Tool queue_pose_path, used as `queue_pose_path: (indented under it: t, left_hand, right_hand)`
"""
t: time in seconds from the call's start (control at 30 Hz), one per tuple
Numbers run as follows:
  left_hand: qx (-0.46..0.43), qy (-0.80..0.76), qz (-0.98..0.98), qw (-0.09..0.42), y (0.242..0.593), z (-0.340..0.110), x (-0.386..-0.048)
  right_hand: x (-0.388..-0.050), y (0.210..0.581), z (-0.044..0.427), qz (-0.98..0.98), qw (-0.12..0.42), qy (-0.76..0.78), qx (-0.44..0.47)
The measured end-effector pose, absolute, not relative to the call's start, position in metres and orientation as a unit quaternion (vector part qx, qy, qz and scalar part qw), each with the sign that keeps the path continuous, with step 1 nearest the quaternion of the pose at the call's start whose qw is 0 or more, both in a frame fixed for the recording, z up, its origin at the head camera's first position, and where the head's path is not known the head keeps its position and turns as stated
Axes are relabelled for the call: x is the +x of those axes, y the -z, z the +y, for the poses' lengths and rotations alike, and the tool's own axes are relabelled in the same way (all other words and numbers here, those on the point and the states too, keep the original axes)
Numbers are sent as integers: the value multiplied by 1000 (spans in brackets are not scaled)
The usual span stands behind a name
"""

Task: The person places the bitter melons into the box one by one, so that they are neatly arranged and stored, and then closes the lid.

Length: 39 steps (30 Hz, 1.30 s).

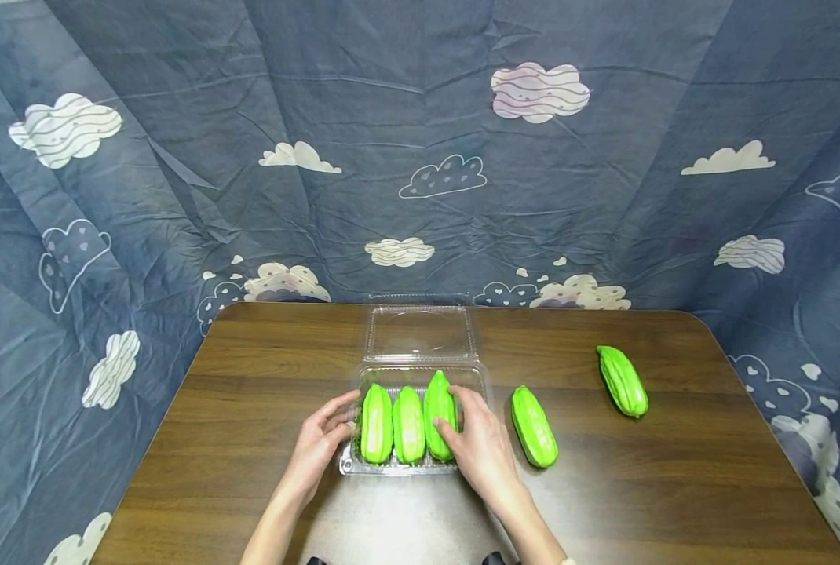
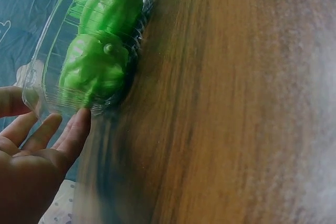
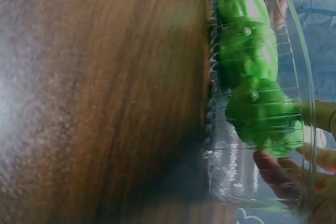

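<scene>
A clear plastic clamshell box (image 1: 363,469) stands on the table with its lid folded back. Three green ridged gourds (image 1: 377,424) are side by side within it. The right hand (image 1: 482,443) holds the rightmost gourd (image 1: 440,416) between thumb and fingers; the right wrist view shows this gourd (image 3: 262,114) through the clear wall, tilted and above the box floor. At the box's left side, the left hand (image 1: 317,439) touches the outer wall and rim with fairly straight fingers (image 2: 79,129).
Right of the box lies another green gourd (image 1: 535,427), and one more gourd (image 1: 622,382) is farther right and back. The transparent lid (image 1: 420,345) extends toward the back edge of the wooden table (image 1: 264,369). A blue cloud-patterned cloth (image 1: 363,188) hangs behind.
</scene>
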State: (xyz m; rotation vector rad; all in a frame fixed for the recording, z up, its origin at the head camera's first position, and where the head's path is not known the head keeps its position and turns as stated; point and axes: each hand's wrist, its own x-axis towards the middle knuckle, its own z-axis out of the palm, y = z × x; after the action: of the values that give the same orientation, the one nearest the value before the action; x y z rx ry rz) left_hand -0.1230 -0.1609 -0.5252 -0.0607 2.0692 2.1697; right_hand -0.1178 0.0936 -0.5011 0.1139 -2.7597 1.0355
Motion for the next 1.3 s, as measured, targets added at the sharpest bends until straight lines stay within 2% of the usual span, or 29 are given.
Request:
queue_pose_path:
  t: [0.23,0.4,0.73,1.1,1.3]
  left_hand:
    - [-21,-725,686,66,527,-160,-122]
    - [-22,-726,684,66,527,-160,-122]
    - [-23,-722,689,67,527,-158,-122]
    - [-24,-716,695,60,528,-158,-124]
    - [-25,-715,696,61,527,-158,-125]
  right_hand:
    - [-116,505,92,-930,141,-336,52]
    - [-116,506,92,-932,149,-325,58]
    - [-117,503,97,-942,87,-318,67]
    - [-120,500,105,-939,49,-317,128]
    - [-122,495,107,-939,25,-317,129]
